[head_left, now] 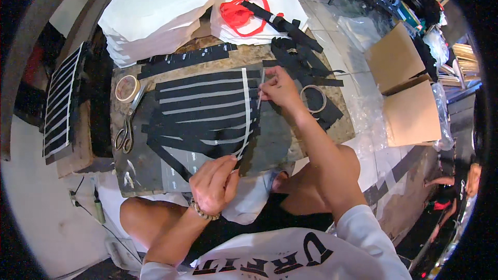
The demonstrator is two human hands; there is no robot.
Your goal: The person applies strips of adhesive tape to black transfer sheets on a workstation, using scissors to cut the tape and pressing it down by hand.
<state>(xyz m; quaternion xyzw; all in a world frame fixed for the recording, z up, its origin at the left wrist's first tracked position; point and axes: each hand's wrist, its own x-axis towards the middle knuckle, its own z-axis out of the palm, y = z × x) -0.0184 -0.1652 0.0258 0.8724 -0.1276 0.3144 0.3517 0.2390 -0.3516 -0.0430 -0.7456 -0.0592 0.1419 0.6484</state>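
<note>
Several black fabric strips (199, 93) lie side by side on a dark board (137, 137), with pale gaps between them. A white tape strip (246, 91) runs across their right ends. My right hand (280, 89) pinches a thin white strip (261, 85) just right of that tape. Below, my left hand (213, 184) has its fingers closed at the tape's lower end, beside a slanting black strip (168, 158); what is between the fingertips is hidden. Scissors (126, 127) rest at the board's left, by a tape roll (127, 88). Another tape roll (313, 98) lies near my right forearm.
Stacked white sheets (158, 5) stand at the back, beside a red band (251, 15) and black strips (298, 57). At the left leans a black-striped panel (63, 103). On the right floor are an open cardboard box (410, 109) and clear plastic (363, 88).
</note>
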